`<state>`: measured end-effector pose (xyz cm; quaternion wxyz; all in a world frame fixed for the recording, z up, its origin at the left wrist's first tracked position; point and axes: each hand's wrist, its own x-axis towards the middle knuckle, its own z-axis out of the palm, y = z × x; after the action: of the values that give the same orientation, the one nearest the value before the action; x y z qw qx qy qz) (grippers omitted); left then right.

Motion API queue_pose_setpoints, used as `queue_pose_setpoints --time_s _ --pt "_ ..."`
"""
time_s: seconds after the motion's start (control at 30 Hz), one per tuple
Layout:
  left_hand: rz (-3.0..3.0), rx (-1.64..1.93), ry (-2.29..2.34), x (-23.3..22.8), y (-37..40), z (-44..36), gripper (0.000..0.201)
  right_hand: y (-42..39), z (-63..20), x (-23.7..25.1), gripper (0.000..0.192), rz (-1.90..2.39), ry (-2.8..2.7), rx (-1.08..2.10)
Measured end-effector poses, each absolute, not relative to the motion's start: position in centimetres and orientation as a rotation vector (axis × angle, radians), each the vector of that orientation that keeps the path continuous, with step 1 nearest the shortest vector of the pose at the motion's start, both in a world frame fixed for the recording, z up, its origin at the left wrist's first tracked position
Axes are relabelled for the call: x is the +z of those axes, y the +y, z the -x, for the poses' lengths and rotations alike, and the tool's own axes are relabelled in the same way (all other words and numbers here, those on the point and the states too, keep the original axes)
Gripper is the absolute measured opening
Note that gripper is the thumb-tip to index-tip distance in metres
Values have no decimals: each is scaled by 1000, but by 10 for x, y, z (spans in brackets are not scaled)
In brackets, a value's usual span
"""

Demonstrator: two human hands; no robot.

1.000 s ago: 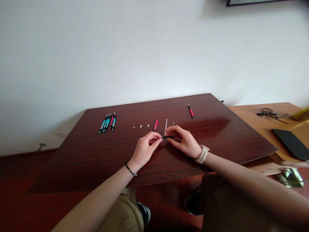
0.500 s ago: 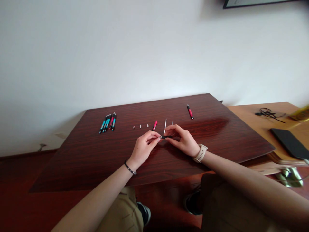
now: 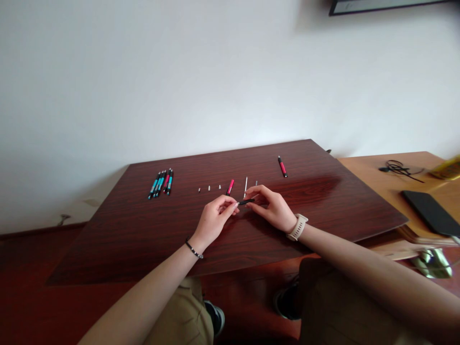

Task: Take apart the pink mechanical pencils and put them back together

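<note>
Black pen part (image 3: 246, 201) seemingly between fingers (image 3: 233, 206)

a short black pen part (image 3: 246, 201) is slim and dark, shaped like a small tube. it lies nearly level, tilted slightly up toward its right end, and sits raised just above the worktop (image 3: 143, 230). its right end is pinched in the fingertips of the right hand (image 3: 272, 209), and its left end meets the fingertips of the left hand (image 3: 215, 218), so it spans the small gap between the two hands. whether a thin tip sticks out at the left end is too small to tell. it carries no colour band that shows; its surface reads as plain matt black.
</note>
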<state>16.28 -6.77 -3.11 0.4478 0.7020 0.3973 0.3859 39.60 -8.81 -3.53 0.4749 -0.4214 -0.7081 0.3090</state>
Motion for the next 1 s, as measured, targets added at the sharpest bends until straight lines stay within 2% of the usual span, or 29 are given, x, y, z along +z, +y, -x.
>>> queue_pose_setpoints --time_s 0.23,0.37,1.0 --pt "-1754 927 971 -31 -67 -162 18 -88 -396 -34 22 1070 -1701 899" --pt "-1753 947 965 -31 -67 -162 12 -86 -396 -34 18 1072 -1731 874" --pt "-1643 978 992 -33 -65 -162 16 -83 -397 -39 25 1060 -1678 921"
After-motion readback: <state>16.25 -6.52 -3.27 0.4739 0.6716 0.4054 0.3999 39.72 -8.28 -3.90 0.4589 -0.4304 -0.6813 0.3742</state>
